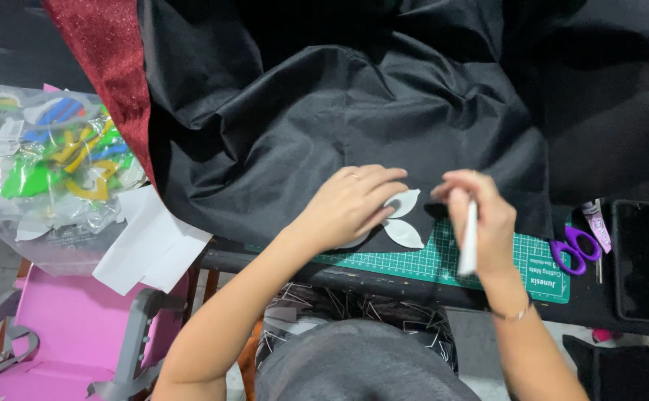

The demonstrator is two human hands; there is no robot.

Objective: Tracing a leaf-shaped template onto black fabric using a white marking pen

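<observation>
My left hand lies flat with spread fingers on a white petal-shaped paper template, pressing it onto black fabric. My right hand is just right of the template and grips a thin white marking stick, its upper tip hidden in my fingers. The fabric covers most of a green cutting mat.
Purple-handled scissors and a black phone lie to the right. Red glitter material hangs at upper left. A clear bag of coloured foam shapes and white paper sheets sit left, above a pink chair.
</observation>
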